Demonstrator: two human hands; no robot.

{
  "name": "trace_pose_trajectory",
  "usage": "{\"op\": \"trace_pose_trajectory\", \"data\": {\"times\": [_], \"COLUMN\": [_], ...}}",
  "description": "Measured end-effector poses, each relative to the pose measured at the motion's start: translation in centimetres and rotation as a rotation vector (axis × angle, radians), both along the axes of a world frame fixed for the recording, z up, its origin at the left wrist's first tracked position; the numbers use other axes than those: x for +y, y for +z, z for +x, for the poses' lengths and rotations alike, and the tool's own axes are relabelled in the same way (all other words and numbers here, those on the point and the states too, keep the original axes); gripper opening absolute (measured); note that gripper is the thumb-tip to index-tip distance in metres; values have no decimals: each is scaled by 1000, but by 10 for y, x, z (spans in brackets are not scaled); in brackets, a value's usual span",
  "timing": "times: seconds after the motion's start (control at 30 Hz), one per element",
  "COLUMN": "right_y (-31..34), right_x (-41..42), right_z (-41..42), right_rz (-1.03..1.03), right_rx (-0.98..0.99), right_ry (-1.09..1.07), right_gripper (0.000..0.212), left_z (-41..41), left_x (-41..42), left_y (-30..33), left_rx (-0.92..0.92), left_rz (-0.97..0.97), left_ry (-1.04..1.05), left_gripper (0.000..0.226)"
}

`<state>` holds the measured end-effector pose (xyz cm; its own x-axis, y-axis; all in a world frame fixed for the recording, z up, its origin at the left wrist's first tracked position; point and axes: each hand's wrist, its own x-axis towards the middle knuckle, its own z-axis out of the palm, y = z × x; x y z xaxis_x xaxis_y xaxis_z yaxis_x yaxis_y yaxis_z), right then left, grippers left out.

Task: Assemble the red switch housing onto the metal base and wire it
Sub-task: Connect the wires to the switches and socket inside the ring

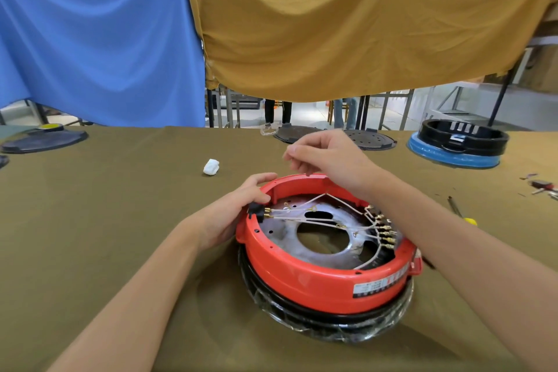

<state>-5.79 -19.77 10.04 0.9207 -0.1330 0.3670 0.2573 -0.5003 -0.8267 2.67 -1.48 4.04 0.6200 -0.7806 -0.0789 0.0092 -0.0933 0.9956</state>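
Observation:
The red round housing point(317, 278) sits upside down on a black, plastic-wrapped ring, with the shiny metal base plate point(290, 235) inside it. White wires point(305, 216) run across the plate to brass terminals at the left point(267, 213) and in a row at the right point(385, 228). My left hand point(238, 205) grips the housing's left rim beside a small black block. Above the far rim, my right hand point(329, 157) is raised with fingertips pinched together; two wires rise toward it, but whether it holds them is unclear.
A white wad point(211, 167) lies left of the housing. Dark round lids point(43, 140) point(370, 139) rest along the far table edge, and a black-and-blue unit point(459, 142) stands far right. A yellow-handled screwdriver point(462, 214) and small tools point(540, 186) lie at right.

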Motion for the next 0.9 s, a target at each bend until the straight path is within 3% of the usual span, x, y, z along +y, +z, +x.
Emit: {"op": "trace_pose_trajectory", "data": {"times": [0.23, 0.47, 0.6, 0.73, 0.9], "right_y": [10, -53, -85, -90, -88], "right_x": [-52, -109, -117, -115, -111], "right_z": [-35, -69, -68, -65, -52], "right_rz": [203, 354, 156, -99, -370], "right_rx": [-26, -36, 67, 172, 441], "right_ry": [-248, -736, -867, -842, -773], "right_gripper": [17, 14, 9, 11, 33], "left_z": [3, 3, 3, 5, 6], "left_x": [1, 4, 4, 2, 3], "left_y": [-2, -5, -9, -10, -10], "left_rx": [-81, -186, -183, -225, -240], "left_rz": [9, -228, -344, -353, -335], "left_ry": [50, 234, 352, 418, 525], "left_gripper": [42, 64, 60, 56, 50]}}
